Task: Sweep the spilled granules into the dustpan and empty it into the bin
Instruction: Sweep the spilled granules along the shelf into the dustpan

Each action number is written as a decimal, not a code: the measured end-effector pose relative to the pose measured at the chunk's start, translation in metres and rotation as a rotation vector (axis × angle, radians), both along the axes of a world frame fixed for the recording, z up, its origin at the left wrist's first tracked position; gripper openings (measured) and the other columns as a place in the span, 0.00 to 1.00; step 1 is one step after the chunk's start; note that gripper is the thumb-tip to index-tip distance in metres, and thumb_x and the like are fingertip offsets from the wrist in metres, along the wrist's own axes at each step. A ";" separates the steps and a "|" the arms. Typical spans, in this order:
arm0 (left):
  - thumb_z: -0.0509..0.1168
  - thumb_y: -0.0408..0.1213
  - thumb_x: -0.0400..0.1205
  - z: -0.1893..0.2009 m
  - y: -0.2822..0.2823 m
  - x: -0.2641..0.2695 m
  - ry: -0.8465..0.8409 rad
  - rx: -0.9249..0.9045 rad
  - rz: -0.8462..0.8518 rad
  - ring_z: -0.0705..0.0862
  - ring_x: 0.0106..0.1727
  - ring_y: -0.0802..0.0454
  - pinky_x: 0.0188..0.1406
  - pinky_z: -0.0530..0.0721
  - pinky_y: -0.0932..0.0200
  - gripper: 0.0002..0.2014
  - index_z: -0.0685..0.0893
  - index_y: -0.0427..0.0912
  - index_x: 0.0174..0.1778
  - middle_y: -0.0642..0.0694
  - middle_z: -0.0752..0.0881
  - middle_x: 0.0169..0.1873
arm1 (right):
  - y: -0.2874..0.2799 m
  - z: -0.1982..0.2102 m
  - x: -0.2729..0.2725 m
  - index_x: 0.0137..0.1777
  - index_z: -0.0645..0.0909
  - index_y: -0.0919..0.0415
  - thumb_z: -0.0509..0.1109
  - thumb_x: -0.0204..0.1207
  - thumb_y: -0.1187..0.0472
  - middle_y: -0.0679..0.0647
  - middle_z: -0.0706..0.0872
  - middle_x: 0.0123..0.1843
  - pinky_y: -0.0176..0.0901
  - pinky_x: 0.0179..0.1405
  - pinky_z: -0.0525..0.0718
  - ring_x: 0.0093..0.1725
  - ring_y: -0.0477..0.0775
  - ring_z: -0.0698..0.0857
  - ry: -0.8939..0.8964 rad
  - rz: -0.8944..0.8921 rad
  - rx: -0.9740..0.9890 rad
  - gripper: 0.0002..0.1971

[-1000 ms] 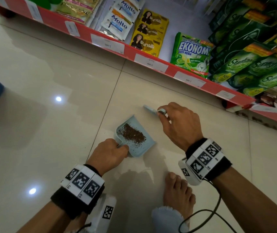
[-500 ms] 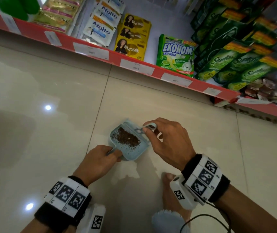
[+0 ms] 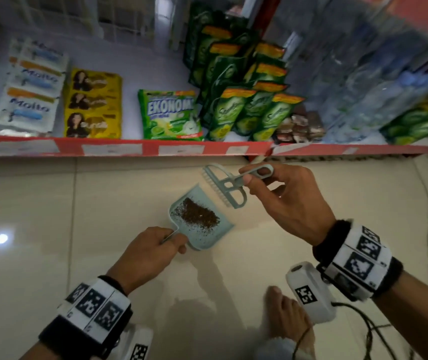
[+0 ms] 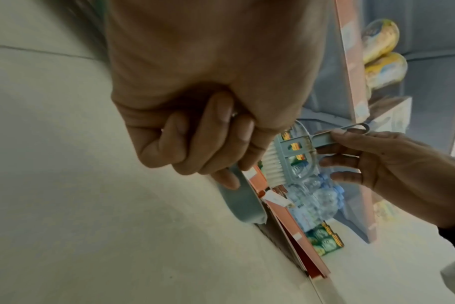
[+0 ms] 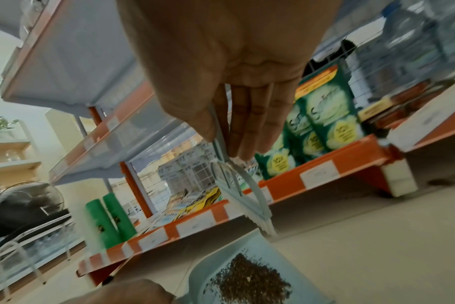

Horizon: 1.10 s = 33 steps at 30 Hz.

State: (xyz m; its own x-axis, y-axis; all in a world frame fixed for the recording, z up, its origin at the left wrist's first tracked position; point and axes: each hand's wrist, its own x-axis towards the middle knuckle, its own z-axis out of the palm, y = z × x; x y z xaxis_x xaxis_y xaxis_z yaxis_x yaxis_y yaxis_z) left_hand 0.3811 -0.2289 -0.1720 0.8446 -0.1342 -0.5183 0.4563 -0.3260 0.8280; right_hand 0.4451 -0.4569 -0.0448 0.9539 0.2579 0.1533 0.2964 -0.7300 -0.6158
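Note:
A small pale blue dustpan [image 3: 209,237] carries a heap of brown granules [image 3: 200,215], also visible in the right wrist view as granules [image 5: 249,281] on the dustpan [image 5: 210,267]. My left hand [image 3: 153,252] grips its handle, fingers curled round it [image 4: 213,139]; the dustpan's underside [image 4: 240,201] shows below them. My right hand [image 3: 289,201] pinches the handle of a pale blue brush [image 3: 227,187] between thumb and fingers, above and right of the pan. The brush [image 4: 288,158] hangs in the air with bristles toward the pan; brush [image 5: 240,189] appears below my fingers. No bin is in view.
A red-edged bottom shelf [image 3: 181,149] runs across just beyond the hands, stocked with sachets, a green Ekonomi pack [image 3: 170,115], green pouches and water bottles [image 3: 363,81]. Glossy cream floor tiles [image 3: 38,229] lie around. My bare foot [image 3: 288,318] and a cable [image 3: 371,331] sit below the right wrist.
Both hands have lifted: the dustpan with its granules has come off the floor. The brush has moved up and right, clear of the pan. The view has tilted up toward the shelf.

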 end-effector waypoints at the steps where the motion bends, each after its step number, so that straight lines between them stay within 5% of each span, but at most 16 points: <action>1: 0.61 0.59 0.72 0.003 -0.008 0.008 -0.010 -0.002 -0.023 0.74 0.18 0.62 0.30 0.73 0.59 0.15 0.88 0.57 0.30 0.56 0.77 0.13 | -0.010 0.003 0.002 0.52 0.90 0.51 0.71 0.82 0.56 0.39 0.92 0.45 0.48 0.32 0.88 0.41 0.42 0.90 -0.013 -0.014 0.000 0.07; 8: 0.64 0.43 0.84 0.016 -0.074 0.047 0.039 -0.061 -0.089 0.66 0.16 0.57 0.18 0.63 0.65 0.17 0.86 0.44 0.29 0.54 0.68 0.15 | -0.090 0.011 0.013 0.57 0.89 0.51 0.69 0.82 0.55 0.42 0.90 0.49 0.46 0.36 0.89 0.43 0.45 0.88 -0.082 0.045 -0.098 0.09; 17: 0.62 0.37 0.86 0.027 -0.133 0.078 0.176 -0.071 0.002 0.58 0.18 0.54 0.18 0.56 0.66 0.17 0.85 0.37 0.32 0.46 0.62 0.19 | -0.193 0.019 0.058 0.59 0.87 0.47 0.69 0.82 0.53 0.42 0.89 0.50 0.53 0.37 0.87 0.46 0.48 0.88 -0.116 0.215 -0.200 0.09; 26: 0.62 0.39 0.86 0.017 -0.187 0.106 0.195 -0.006 -0.007 0.62 0.14 0.56 0.16 0.60 0.65 0.16 0.84 0.36 0.34 0.51 0.66 0.13 | -0.225 0.007 0.094 0.55 0.89 0.45 0.71 0.79 0.52 0.37 0.91 0.47 0.45 0.38 0.90 0.41 0.40 0.89 -0.011 0.191 -0.235 0.08; 30: 0.62 0.37 0.85 -0.006 -0.198 0.123 0.163 -0.049 -0.038 0.63 0.13 0.58 0.15 0.62 0.67 0.16 0.84 0.37 0.33 0.52 0.66 0.13 | -0.224 -0.003 0.122 0.46 0.88 0.45 0.68 0.74 0.48 0.37 0.90 0.36 0.48 0.38 0.88 0.36 0.41 0.89 0.042 0.148 -0.454 0.08; 33: 0.62 0.38 0.85 -0.018 -0.201 0.131 0.131 -0.046 -0.013 0.64 0.13 0.59 0.16 0.63 0.69 0.15 0.85 0.36 0.34 0.54 0.67 0.13 | -0.220 -0.010 0.143 0.46 0.86 0.46 0.68 0.71 0.48 0.42 0.91 0.39 0.48 0.41 0.87 0.41 0.50 0.90 0.008 0.202 -0.694 0.08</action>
